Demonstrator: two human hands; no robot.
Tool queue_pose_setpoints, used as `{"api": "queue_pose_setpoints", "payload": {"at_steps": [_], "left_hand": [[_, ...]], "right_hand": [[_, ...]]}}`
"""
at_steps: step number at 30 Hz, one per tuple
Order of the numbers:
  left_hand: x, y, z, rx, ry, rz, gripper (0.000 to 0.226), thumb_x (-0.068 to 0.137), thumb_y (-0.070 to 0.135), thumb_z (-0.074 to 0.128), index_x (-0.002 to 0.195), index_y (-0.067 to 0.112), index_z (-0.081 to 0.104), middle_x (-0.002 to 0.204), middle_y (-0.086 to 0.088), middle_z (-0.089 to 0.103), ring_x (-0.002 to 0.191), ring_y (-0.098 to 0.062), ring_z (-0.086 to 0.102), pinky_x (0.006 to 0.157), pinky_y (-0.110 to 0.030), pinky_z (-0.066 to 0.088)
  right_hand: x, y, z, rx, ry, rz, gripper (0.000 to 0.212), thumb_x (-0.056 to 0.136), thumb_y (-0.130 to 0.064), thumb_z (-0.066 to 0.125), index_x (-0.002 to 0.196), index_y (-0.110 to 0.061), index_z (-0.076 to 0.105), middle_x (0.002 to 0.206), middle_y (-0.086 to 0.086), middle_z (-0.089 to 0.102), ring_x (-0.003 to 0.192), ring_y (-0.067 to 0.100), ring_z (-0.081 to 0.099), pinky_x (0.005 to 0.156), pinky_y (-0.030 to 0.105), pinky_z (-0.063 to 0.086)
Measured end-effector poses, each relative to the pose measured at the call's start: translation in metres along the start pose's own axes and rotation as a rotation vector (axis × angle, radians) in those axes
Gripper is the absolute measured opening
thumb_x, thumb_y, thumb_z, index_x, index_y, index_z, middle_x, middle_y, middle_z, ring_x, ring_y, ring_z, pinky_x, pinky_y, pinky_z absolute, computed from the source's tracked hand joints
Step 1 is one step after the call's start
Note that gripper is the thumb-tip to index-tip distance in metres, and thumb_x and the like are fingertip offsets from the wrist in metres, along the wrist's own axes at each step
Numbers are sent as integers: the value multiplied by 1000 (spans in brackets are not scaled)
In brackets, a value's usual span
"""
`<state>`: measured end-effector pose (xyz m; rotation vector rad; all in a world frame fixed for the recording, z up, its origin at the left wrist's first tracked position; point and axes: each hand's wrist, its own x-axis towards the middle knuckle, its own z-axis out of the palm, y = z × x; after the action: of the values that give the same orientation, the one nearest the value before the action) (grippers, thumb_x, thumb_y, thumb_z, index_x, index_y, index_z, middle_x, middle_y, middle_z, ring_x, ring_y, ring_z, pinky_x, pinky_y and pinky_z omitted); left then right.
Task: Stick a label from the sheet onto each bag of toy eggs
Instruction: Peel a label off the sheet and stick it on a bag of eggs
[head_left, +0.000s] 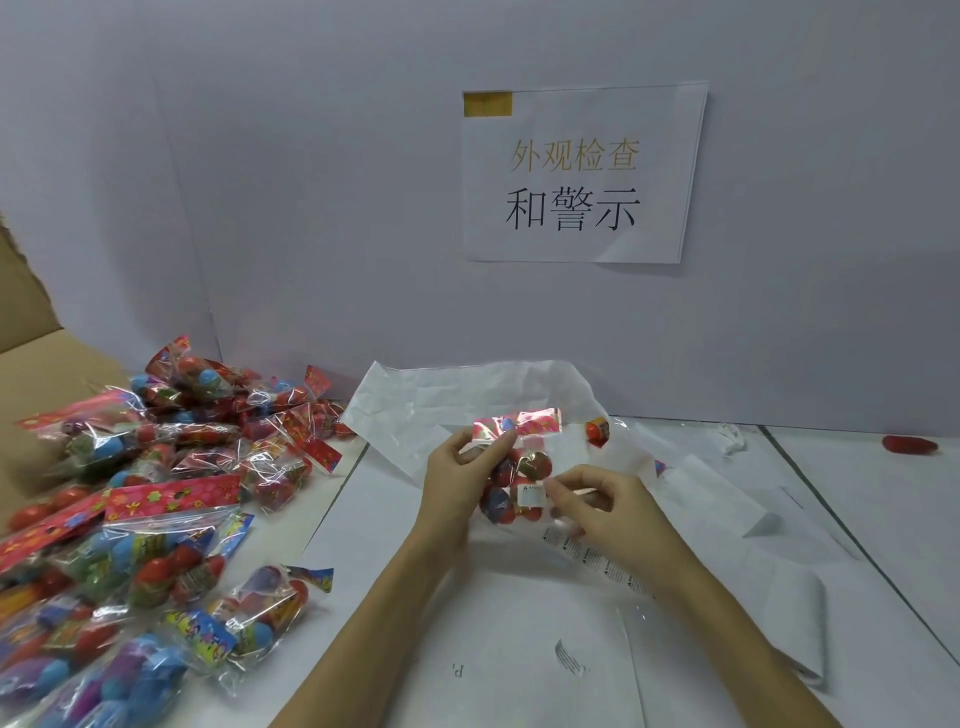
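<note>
Bag of toy eggs (511, 467): clear crinkled film with a red flowered card header, round red and blue eggs inside; held up at centre frame, above the table.
Cardboard box (31, 374): brown, torn flap, cut off at the left edge.
Pile of bags (156, 499): glossy clear packets of red, blue, green and purple eggs, heaped over the left and lower left of the frame; the nearest ones are blurred.
Left hand (457, 480): fingers curled round the bag's left side just under the header, thumb on the front.
Label (531, 494): small white rectangle on the bag's front, lower right; its print is too small to read.
Right hand (605, 506): thumb and forefinger pinched together at the label's right edge; whether they grip it or only touch it cannot be told.
Label sheet (592, 558): shiny backing with rows of small printed stickers, lying under the right hand and partly hidden by it.
Table (857, 519): white, smooth, strewn with creased white paper.
Wall sign (582, 171): white paper with printed characters, upper right of centre.
</note>
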<state>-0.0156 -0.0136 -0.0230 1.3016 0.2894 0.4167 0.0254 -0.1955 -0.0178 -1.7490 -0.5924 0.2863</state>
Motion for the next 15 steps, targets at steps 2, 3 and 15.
{"api": "queue_pose_setpoints", "payload": {"at_steps": [2, 3, 15], "left_hand": [[-2, 1, 0, 53, -55, 58, 42, 78, 48, 83, 106, 17, 78, 98, -8, 80, 91, -24, 78, 76, -33, 64], [-3, 0, 1, 75, -76, 77, 37, 79, 48, 84, 102, 20, 79, 97, -8, 80, 92, -24, 77, 78, -30, 63], [-11, 5, 7, -1, -337, 3, 36, 101, 34, 68, 111, 1, 77, 103, -18, 76, 90, -27, 69, 79, -28, 57]], "right_hand": [[0, 0, 1, 83, 12, 8, 34, 87, -56, 70, 107, -29, 76, 94, -7, 80, 88, 9, 77, 68, 21, 60], [0, 0, 1, 114, 36, 20, 40, 83, -60, 70, 112, -32, 73, 95, -7, 80, 88, 11, 78, 67, 22, 60], [3, -3, -11, 406, 198, 108, 43, 90, -47, 76, 124, -21, 70, 112, 5, 79, 104, 22, 77, 88, 45, 63]]}}
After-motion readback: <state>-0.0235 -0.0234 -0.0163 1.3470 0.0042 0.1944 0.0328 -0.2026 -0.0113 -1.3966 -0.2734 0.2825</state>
